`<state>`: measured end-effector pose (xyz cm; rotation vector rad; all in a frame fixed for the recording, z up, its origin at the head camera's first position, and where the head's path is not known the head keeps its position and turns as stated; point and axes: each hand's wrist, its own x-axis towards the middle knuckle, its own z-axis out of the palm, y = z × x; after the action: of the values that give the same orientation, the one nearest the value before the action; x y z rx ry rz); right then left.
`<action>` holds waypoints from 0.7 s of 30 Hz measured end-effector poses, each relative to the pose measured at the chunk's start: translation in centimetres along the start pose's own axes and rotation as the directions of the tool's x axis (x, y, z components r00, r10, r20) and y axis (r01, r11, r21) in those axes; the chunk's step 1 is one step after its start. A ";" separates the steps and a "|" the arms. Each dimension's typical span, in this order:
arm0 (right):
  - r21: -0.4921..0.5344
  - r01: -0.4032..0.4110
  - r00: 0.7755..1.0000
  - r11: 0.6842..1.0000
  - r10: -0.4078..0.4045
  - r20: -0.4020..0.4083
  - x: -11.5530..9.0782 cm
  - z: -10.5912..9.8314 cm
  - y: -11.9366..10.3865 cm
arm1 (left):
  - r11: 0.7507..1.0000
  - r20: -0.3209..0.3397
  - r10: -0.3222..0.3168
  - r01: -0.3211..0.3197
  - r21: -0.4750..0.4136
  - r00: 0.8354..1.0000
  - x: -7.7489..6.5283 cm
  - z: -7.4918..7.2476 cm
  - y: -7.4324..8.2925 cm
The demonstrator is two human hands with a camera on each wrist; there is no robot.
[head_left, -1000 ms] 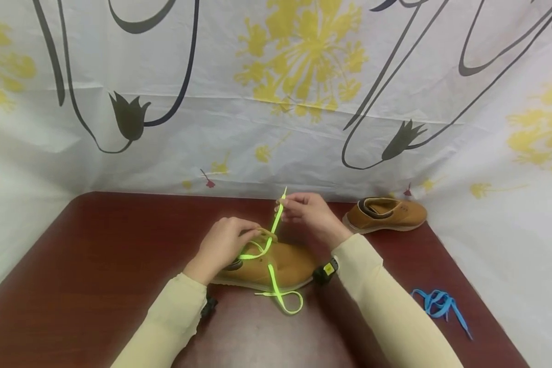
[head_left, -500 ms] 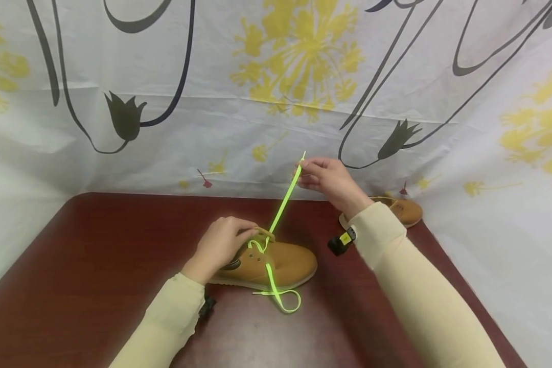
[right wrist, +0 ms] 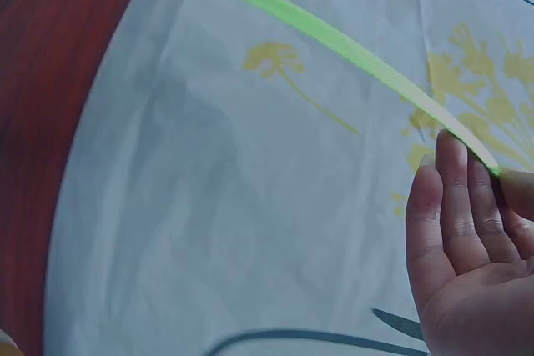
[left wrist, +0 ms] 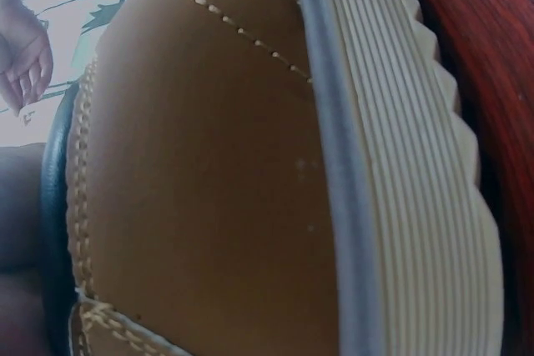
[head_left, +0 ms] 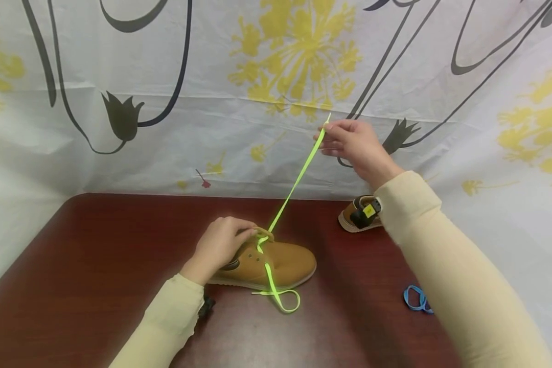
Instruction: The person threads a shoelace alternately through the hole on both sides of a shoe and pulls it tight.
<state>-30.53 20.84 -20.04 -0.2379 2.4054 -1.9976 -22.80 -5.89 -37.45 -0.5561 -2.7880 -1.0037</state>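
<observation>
"What's biggest?"
"The cloth (head_left: 165, 133), white with printed flowers, running out of view above and sideways. Then the table (head_left: 110, 266), dark red, its near edge cut off."
"And the shoe (head_left: 287, 263)?"
"On the table, toe rightward in the head view: brown, pale ridged sole, light stitching. The left hand (head_left: 220, 243) covers much of its opening."
"The far shoe (head_left: 349, 220)?"
"Near the cloth, its front hidden by the right sleeve (head_left: 460, 266)."
"The hands?"
"The left pinches the shoe's flap (head_left: 268, 234); the right hand (head_left: 356, 148), raised, pinches the lace (head_left: 296, 181) just below its tip."
"How does that look?"
"Flat, neon yellow-green, straight from flap to fingers; a lower stretch loops beside the shoe. Its threading is hard to make out."
"Anything smaller?"
"The blue lace (head_left: 407, 297), partly behind the sleeve."
</observation>
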 end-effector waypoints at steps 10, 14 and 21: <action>-0.016 0.034 0.999 0.999 -0.035 -0.041 0.4 -1.3 -2.7 | 1.000 -0.014 0.011 -0.011 0.005 1.000 0.0 0.0 0.0; 0.038 0.040 0.999 0.998 -0.040 -0.012 0.3 -0.8 -3.0 | 1.000 -0.006 -0.003 0.003 -0.004 1.000 0.0 0.1 0.0; 0.197 0.059 0.995 0.979 -0.074 0.066 -0.5 0.7 -2.9 | 0.999 0.005 0.013 -0.012 -0.032 1.000 0.0 -0.1 0.1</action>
<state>-29.62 19.66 -17.39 -0.3855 2.1683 -2.1925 -22.76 -5.87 -37.30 -0.5806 -2.7743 -1.0479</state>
